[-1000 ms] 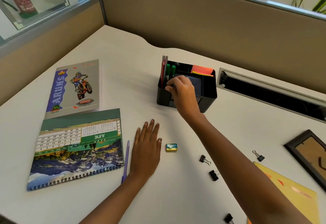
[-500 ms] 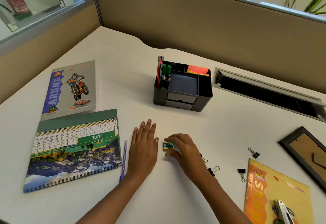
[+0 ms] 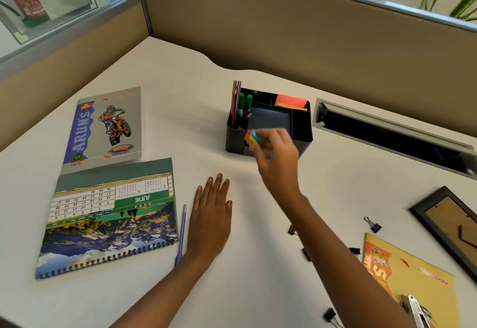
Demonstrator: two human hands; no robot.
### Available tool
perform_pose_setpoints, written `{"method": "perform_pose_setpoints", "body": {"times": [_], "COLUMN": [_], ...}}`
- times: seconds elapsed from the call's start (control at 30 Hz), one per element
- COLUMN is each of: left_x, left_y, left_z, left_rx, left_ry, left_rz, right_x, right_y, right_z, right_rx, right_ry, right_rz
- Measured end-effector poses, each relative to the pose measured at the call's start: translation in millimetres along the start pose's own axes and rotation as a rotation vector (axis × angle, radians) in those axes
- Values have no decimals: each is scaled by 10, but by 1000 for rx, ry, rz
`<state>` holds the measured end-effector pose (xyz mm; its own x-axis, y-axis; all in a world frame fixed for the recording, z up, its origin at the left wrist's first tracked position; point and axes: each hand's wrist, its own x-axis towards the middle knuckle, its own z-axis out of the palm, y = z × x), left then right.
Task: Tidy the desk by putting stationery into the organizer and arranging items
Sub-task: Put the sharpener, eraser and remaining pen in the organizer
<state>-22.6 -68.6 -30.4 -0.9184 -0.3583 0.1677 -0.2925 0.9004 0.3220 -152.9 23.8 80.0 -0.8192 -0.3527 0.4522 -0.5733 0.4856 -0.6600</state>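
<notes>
Pinching a small colourful box (image 3: 253, 137) between the thumb and the fingertips, the right hand (image 3: 276, 152) is raised off the desk (image 3: 180, 95), and it looks blurred. The box sticks out to the left of these fingers. Just beyond them stands the black organizer (image 3: 234, 141); the box overlaps its near wall in the picture, but I cannot tell if the two touch. Farther behind the fingers, in the organizer's left compartment, two green markers (image 3: 244, 103) stand upright, and in the back compartment lies a pad of orange sticky notes (image 3: 291, 101).

The left hand (image 3: 211, 220) lies flat on the desk, palm down, with the fingers straight and relaxed, grasping nothing. Just beside its little-finger side lies a purple pen (image 3: 181, 234), and left of the pen is a spiral calendar (image 3: 111, 219). A motorbike notebook (image 3: 108, 126) lies beyond the calendar.

Well to the right of the right fingers, a binder clip (image 3: 373, 224) lies near a dark picture frame (image 3: 449, 224). A yellow notebook (image 3: 407, 276) lies nearer to the person, with a stapler (image 3: 415, 309) on it.
</notes>
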Motion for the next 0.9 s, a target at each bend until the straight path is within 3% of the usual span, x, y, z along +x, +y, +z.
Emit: {"method": "perform_pose_setpoints", "body": {"times": [0.1, 0.53, 0.9], "left_x": [-9, -3, 4], "left_y": [5, -3, 10], "left_z": [15, 22, 23], "left_rx": [1, -26, -22], "left_ry": [2, 5, 7], "left_rz": [-3, -10, -11], "right_x": [402, 916, 864], "right_y": [-103, -80, -2], "right_z": [117, 318, 432], "right_rx": [-19, -242, -300], "right_ry": [-55, -425, -387], "right_rz": [64, 28, 48]}}
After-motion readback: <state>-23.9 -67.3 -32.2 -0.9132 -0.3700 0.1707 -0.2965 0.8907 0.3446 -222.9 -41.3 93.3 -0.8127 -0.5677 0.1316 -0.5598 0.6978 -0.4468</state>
